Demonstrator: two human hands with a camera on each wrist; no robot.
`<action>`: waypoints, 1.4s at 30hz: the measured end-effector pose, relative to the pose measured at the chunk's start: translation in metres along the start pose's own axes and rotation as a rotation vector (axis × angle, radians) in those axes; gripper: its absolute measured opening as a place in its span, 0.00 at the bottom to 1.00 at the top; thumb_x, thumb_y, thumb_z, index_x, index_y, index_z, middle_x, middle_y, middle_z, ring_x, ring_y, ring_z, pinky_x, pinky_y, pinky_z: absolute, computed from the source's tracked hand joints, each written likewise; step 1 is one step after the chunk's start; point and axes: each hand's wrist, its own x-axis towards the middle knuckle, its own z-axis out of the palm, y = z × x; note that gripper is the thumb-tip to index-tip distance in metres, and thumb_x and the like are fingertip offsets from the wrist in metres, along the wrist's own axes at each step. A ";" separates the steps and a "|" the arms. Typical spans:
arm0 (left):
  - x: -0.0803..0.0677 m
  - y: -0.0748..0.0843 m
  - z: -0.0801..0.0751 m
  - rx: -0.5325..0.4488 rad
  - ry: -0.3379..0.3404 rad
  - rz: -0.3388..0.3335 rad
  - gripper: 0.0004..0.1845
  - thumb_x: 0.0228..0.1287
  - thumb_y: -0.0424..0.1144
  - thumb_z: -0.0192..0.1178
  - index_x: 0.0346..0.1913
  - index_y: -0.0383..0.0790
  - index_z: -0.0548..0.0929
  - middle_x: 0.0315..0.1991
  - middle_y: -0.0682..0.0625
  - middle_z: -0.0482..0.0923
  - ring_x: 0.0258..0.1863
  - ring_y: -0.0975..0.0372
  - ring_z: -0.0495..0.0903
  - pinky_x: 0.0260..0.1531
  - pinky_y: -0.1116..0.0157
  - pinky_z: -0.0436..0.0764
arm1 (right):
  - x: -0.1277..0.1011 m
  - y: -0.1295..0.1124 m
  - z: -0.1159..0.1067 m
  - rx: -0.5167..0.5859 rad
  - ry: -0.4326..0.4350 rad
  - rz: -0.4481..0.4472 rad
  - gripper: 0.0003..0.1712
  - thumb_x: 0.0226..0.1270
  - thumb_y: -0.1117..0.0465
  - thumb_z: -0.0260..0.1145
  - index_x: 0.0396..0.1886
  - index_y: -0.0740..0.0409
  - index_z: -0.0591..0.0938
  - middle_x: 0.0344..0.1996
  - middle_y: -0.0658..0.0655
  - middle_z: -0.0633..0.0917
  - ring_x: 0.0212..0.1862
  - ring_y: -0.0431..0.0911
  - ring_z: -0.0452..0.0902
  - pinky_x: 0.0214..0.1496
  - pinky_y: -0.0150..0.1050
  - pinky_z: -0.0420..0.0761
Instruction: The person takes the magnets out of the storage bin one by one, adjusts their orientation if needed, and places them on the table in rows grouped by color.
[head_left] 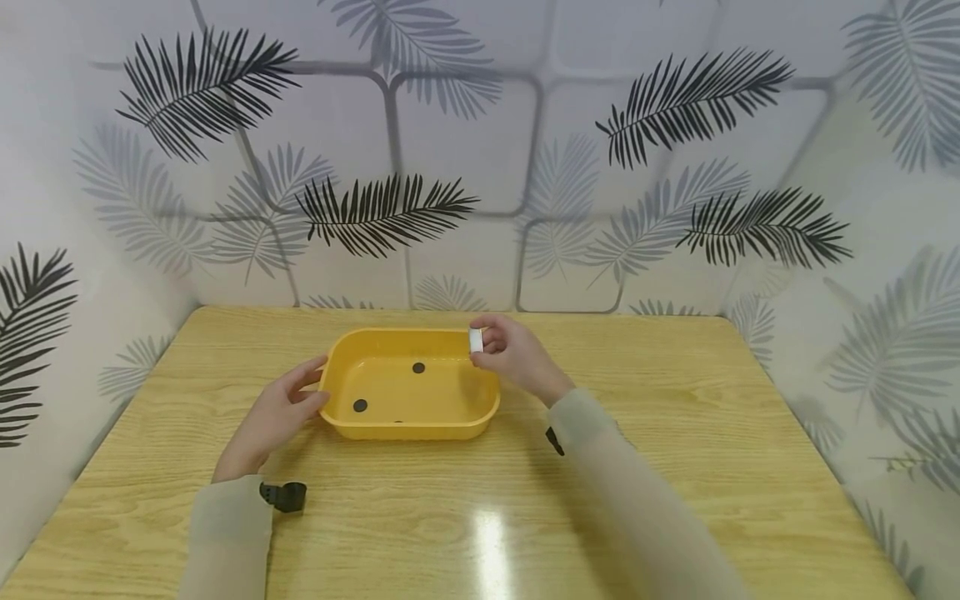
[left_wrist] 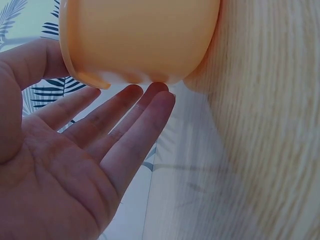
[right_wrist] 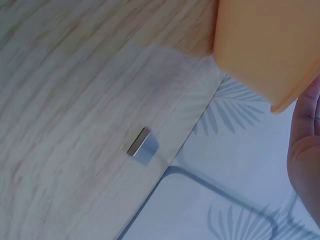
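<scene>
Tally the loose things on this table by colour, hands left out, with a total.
Yellow: 1, the tray.
Black: 2 clear discs in the tray; a third dark speck at the front wall is too small to tell.
White or silver: 2, the block pinched by the right hand, and another block on the table.
Total: 5.

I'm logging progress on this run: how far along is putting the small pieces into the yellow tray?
Done, it seems: two black discs lie inside the yellow tray. In hand: the right hand pinches a small white piece over the tray's far right corner, while the left hand steadies the tray's left end with straight fingers. Left: a small grey block lies on the table, outside the tray.
</scene>
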 end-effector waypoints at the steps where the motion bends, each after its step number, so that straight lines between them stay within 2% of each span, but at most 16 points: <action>1: 0.000 0.000 0.000 0.001 0.001 0.001 0.36 0.80 0.40 0.54 0.84 0.45 0.53 0.79 0.33 0.59 0.71 0.40 0.74 0.61 0.53 0.84 | -0.001 0.002 -0.002 0.003 0.002 0.000 0.28 0.65 0.68 0.72 0.64 0.59 0.77 0.43 0.59 0.85 0.42 0.46 0.83 0.47 0.33 0.85; 8: -0.001 0.000 0.000 0.006 0.005 0.005 0.36 0.80 0.40 0.54 0.84 0.45 0.53 0.79 0.33 0.59 0.70 0.41 0.74 0.61 0.53 0.85 | -0.005 0.013 -0.016 -0.029 0.027 -0.005 0.27 0.65 0.65 0.74 0.63 0.62 0.78 0.41 0.57 0.83 0.41 0.45 0.80 0.42 0.31 0.82; 24: -0.001 0.001 0.000 0.004 0.003 0.006 0.36 0.80 0.40 0.54 0.84 0.45 0.53 0.79 0.34 0.60 0.71 0.41 0.73 0.63 0.50 0.83 | -0.019 0.042 -0.054 -0.144 0.040 -0.044 0.23 0.65 0.63 0.74 0.58 0.64 0.81 0.40 0.57 0.85 0.41 0.44 0.79 0.43 0.28 0.80; 29: -0.002 0.001 0.000 0.008 0.005 0.002 0.36 0.80 0.41 0.54 0.83 0.45 0.54 0.79 0.34 0.61 0.70 0.41 0.74 0.64 0.50 0.83 | -0.026 0.052 -0.062 -0.190 0.046 -0.014 0.24 0.65 0.61 0.74 0.59 0.62 0.81 0.43 0.58 0.85 0.45 0.45 0.79 0.49 0.33 0.79; 34: -0.001 0.000 0.000 0.007 0.006 0.004 0.36 0.80 0.41 0.54 0.83 0.45 0.54 0.79 0.34 0.61 0.70 0.41 0.74 0.63 0.50 0.83 | -0.032 0.063 -0.072 -0.230 0.058 -0.014 0.23 0.65 0.60 0.74 0.58 0.59 0.82 0.47 0.58 0.82 0.47 0.48 0.76 0.51 0.39 0.78; 42: -0.001 0.000 0.000 0.006 0.008 0.004 0.35 0.80 0.41 0.55 0.83 0.45 0.54 0.79 0.33 0.60 0.70 0.41 0.75 0.62 0.51 0.84 | -0.041 0.082 -0.091 -0.302 0.061 -0.018 0.21 0.67 0.61 0.73 0.58 0.60 0.83 0.47 0.59 0.80 0.50 0.51 0.74 0.53 0.42 0.76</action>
